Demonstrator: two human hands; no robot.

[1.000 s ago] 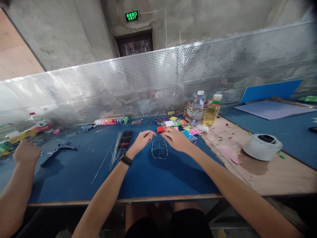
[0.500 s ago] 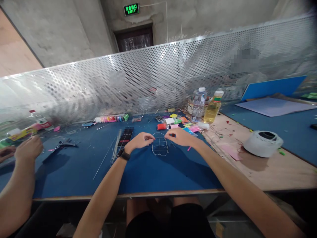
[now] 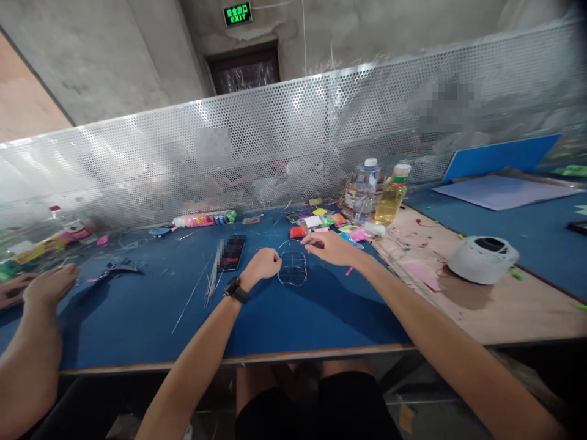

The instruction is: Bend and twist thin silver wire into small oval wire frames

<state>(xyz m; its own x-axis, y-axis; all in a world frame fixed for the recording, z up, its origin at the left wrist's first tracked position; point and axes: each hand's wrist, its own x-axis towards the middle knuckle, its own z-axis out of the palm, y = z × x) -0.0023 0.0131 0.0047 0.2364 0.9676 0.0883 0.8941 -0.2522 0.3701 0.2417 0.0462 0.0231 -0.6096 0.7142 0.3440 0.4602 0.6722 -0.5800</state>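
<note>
A small rounded frame of thin silvery wire (image 3: 293, 283), crossed by finer wires, is between my hands over the blue tabletop (image 3: 293, 330). My left hand (image 3: 262, 266), with a dark watch on the wrist, has its fingers curled closed at the frame's left edge. At the upper right of the frame, my right hand (image 3: 332, 247) is bent with thumb and forefinger at the end of the wire arc. The fingertips are small and partly blurred. A phone (image 3: 233, 252) and a bundle of thin wires (image 3: 212, 278) lie left of my left hand.
Colourful small packets (image 3: 298, 232) lie behind my right hand. A clear bottle (image 3: 365, 192) and a yellow-liquid bottle (image 3: 391, 198) stand at the back right. A white roll (image 3: 481, 261) sits on the wooden board (image 3: 458, 321). Another person's hand (image 3: 50, 284) is at far left, near dark pliers (image 3: 120, 269).
My left hand has turned, its fingers now curled closer in with the knuckles toward the frame. My right fingers have shifted slightly up and loosened a little. The view has moved slightly.
</note>
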